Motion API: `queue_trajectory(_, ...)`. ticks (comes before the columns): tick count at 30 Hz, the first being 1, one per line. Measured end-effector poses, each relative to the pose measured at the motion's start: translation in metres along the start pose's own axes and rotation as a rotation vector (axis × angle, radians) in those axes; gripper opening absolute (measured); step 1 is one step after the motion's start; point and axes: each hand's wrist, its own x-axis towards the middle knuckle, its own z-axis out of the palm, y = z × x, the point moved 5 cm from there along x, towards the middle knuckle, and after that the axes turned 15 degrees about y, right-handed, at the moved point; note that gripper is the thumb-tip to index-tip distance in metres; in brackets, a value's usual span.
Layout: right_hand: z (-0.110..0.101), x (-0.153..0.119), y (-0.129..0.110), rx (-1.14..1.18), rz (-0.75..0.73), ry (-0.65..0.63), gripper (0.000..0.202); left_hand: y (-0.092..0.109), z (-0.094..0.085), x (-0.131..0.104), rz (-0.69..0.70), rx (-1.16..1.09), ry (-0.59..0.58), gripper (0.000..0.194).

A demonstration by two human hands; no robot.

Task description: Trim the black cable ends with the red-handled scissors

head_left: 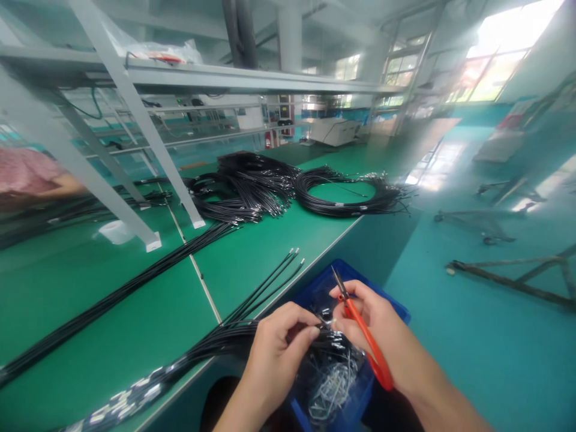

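Note:
With thumb and finger pinched, my left hand (283, 342) grips the end of a black cable from the bundle of black cables (225, 336) that hangs over the table edge. My right hand (369, 324) is closed around red-handled scissors (369, 342), whose blades point up and away; its fingertips are close to the cable end by my left hand. Both hands are above a blue bin (398, 309) at the table's edge. Clear and whitish scraps (333, 387) lie in the bin. Several cable tips (292, 255) stick out on the green table beyond my left hand.
Coiled black cables (333, 207) and a heaped cable pile (252, 186) lie farther along the green table (252, 246). A long straight cable bundle (117, 288) runs left. White shelf posts (153, 132) rise from the tabletop. A person's arm (58, 186) shows at far left.

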Motion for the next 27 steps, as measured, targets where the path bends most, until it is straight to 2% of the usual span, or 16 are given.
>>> queue_trajectory(2, -0.002, -0.001, 0.004, -0.064, -0.076, 0.097, 0.028, -0.006, -0.001, 0.002, -0.103, -0.098, 0.020, 0.010)
queue_trajectory(6, -0.012, -0.009, -0.003, -0.084, -0.294, 0.403, 0.031, -0.013, -0.001, 0.008, -0.246, -0.251, 0.023, 0.012)
queue_trajectory(8, -0.008, -0.011, -0.008, -0.027, -0.302, 0.389, 0.032, -0.013, 0.000, 0.010, -0.270, -0.300, 0.013, 0.013)
queue_trajectory(11, 0.006, -0.008, -0.010, 0.063, -0.171, 0.243, 0.030, -0.013, 0.000, 0.011, -0.275, -0.330, 0.000, 0.014)
queue_trajectory(13, 0.013, -0.006, -0.010, 0.124, -0.114, 0.204, 0.030, -0.013, 0.000, 0.011, -0.274, -0.326, -0.004, 0.014)
queue_trajectory(17, 0.021, -0.004, -0.007, 0.184, -0.099, 0.208, 0.028, -0.014, 0.000, 0.009, -0.274, -0.314, -0.001, 0.015)
queue_trajectory(21, 0.021, -0.006, 0.000, 0.107, -0.132, 0.244, 0.027, -0.013, -0.002, 0.007, -0.290, -0.319, 0.022, 0.015)
queue_trajectory(27, 0.012, -0.015, 0.007, -0.031, -0.276, 0.377, 0.028, -0.011, -0.003, 0.008, -0.310, -0.335, 0.064, 0.014)
